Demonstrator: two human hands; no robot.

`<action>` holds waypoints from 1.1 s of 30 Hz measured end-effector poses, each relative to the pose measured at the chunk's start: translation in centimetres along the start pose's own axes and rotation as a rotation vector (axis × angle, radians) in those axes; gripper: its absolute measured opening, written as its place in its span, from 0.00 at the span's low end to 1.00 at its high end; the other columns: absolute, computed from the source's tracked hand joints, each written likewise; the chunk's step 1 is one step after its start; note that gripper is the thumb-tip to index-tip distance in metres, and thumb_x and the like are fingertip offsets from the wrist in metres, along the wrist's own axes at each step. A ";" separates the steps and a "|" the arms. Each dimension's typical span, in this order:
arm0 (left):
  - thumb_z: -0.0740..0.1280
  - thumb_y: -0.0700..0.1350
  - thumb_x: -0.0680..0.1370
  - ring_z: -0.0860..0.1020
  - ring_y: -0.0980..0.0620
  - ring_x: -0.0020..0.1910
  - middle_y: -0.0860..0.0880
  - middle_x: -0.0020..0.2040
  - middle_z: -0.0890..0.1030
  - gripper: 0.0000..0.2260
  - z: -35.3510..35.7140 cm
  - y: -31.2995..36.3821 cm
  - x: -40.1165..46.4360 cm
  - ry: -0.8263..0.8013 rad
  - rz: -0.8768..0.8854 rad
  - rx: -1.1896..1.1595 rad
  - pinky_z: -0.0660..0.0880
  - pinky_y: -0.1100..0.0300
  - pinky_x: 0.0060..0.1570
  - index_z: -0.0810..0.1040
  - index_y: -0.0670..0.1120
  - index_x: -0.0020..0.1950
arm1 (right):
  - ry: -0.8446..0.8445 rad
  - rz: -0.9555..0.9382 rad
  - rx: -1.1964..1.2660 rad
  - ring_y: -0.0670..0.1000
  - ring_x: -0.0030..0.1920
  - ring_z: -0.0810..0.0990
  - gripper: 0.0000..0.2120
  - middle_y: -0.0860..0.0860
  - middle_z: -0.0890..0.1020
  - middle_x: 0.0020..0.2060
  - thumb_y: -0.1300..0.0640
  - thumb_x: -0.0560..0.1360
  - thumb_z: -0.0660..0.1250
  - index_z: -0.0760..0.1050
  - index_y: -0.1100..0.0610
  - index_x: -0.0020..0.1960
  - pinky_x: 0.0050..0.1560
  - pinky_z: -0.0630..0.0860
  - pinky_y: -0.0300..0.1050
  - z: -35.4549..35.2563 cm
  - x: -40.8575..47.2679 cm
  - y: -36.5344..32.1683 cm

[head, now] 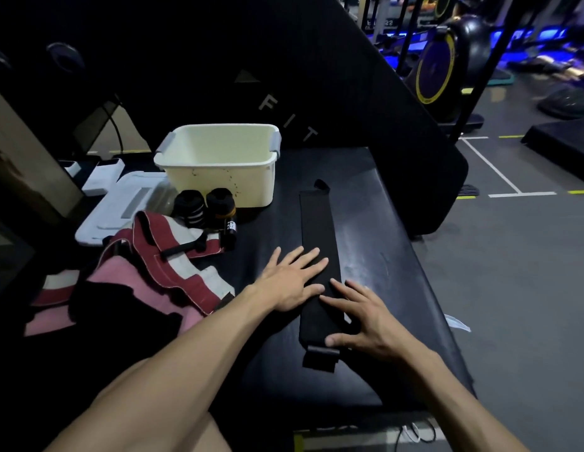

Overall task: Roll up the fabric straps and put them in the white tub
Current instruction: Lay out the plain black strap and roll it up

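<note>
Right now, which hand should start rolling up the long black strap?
Probably the right hand. Its thumb already sits by the near end of the black strap, where a roll would begin. The left hand lies flat farther up, suited to holding it steady.

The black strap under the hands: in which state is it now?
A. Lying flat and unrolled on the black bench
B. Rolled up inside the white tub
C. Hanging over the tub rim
A: the black strap lies stretched flat on the bench, both hands pressing it.
</note>
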State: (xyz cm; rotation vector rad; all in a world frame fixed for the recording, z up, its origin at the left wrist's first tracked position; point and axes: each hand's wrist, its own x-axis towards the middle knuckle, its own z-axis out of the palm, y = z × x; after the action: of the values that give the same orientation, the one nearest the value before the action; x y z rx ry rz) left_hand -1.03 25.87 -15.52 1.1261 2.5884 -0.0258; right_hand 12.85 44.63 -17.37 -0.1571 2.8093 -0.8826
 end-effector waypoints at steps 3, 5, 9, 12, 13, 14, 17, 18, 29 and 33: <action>0.50 0.64 0.84 0.39 0.47 0.83 0.57 0.84 0.41 0.28 -1.1 0.0 1.0 -0.024 -0.069 -0.005 0.37 0.37 0.78 0.44 0.63 0.82 | -0.038 0.011 0.001 0.47 0.81 0.46 0.36 0.41 0.54 0.81 0.29 0.69 0.71 0.68 0.34 0.74 0.80 0.50 0.52 -0.9 0.0 -1.0; 0.51 0.65 0.84 0.39 0.45 0.83 0.56 0.84 0.41 0.28 -1.7 -0.1 1.5 -0.035 -0.107 -0.008 0.37 0.37 0.78 0.45 0.64 0.82 | -0.050 0.003 0.005 0.47 0.81 0.46 0.33 0.42 0.56 0.81 0.30 0.68 0.72 0.71 0.34 0.72 0.79 0.51 0.51 -0.9 -0.5 -1.6; 0.56 0.62 0.84 0.50 0.42 0.82 0.51 0.84 0.51 0.27 -1.3 0.7 1.0 0.060 -0.133 -0.026 0.48 0.40 0.79 0.54 0.62 0.82 | -0.046 -0.025 -0.026 0.48 0.81 0.47 0.37 0.43 0.55 0.81 0.28 0.67 0.72 0.69 0.34 0.73 0.80 0.51 0.52 0.0 -2.0 -1.9; 0.65 0.56 0.82 0.69 0.46 0.69 0.52 0.69 0.71 0.16 -1.0 1.6 -0.7 0.327 0.031 -0.043 0.68 0.51 0.66 0.75 0.59 0.70 | -0.025 -0.022 -0.054 0.49 0.81 0.47 0.39 0.44 0.55 0.81 0.28 0.67 0.72 0.67 0.35 0.75 0.80 0.51 0.52 0.4 -2.8 -2.3; 0.65 0.55 0.81 0.71 0.48 0.64 0.54 0.63 0.73 0.13 -1.0 1.6 -1.4 0.359 0.097 -0.064 0.70 0.51 0.62 0.79 0.58 0.65 | -0.013 -0.028 -0.067 0.49 0.81 0.48 0.38 0.44 0.56 0.81 0.28 0.67 0.71 0.68 0.35 0.75 0.80 0.52 0.52 0.5 -2.9 -2.4; 0.65 0.56 0.81 0.71 0.50 0.63 0.55 0.62 0.75 0.12 -0.9 1.6 -2.3 0.347 0.148 -0.084 0.71 0.51 0.62 0.80 0.57 0.63 | -0.001 -0.046 -0.088 0.50 0.81 0.49 0.38 0.43 0.57 0.81 0.27 0.67 0.69 0.69 0.35 0.74 0.80 0.53 0.53 0.6 -3.1 -2.6; 0.60 0.61 0.82 0.68 0.51 0.73 0.55 0.73 0.71 0.21 -0.3 1.2 -4.3 0.179 0.190 -0.028 0.63 0.49 0.73 0.73 0.58 0.74 | 0.069 -0.130 -0.175 0.50 0.80 0.54 0.30 0.42 0.64 0.78 0.26 0.69 0.64 0.76 0.35 0.68 0.77 0.58 0.52 1.2 -3.4 -2.9; 0.58 0.62 0.83 0.62 0.50 0.77 0.54 0.78 0.66 0.24 -0.1 1.0 -4.6 0.115 0.173 0.006 0.57 0.46 0.77 0.68 0.58 0.78 | 0.115 -0.161 -0.210 0.50 0.79 0.57 0.26 0.43 0.67 0.77 0.29 0.70 0.63 0.78 0.35 0.65 0.75 0.61 0.52 1.4 -3.5 -3.1; 0.54 0.60 0.85 0.49 0.47 0.83 0.54 0.84 0.48 0.25 0.7 1.8 -5.1 0.012 0.001 -0.010 0.48 0.42 0.80 0.54 0.62 0.82 | 0.168 -0.140 -0.120 0.45 0.49 0.78 0.12 0.42 0.78 0.47 0.45 0.74 0.64 0.83 0.45 0.51 0.47 0.77 0.44 2.8 -5.7 -5.8; 0.62 0.56 0.83 0.63 0.49 0.78 0.54 0.80 0.64 0.21 -1.2 1.1 -6.4 0.119 0.081 -0.081 0.62 0.50 0.75 0.68 0.60 0.78 | 0.146 -0.152 -0.127 0.47 0.45 0.79 0.10 0.45 0.79 0.45 0.48 0.74 0.67 0.84 0.45 0.52 0.43 0.74 0.40 2.2 -6.1 -6.8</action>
State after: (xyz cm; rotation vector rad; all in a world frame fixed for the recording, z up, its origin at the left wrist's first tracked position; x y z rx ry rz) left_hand 3.51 22.28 -12.41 1.2363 2.6178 0.1680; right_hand 19.52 38.81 -14.31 -0.3421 3.0247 -0.7748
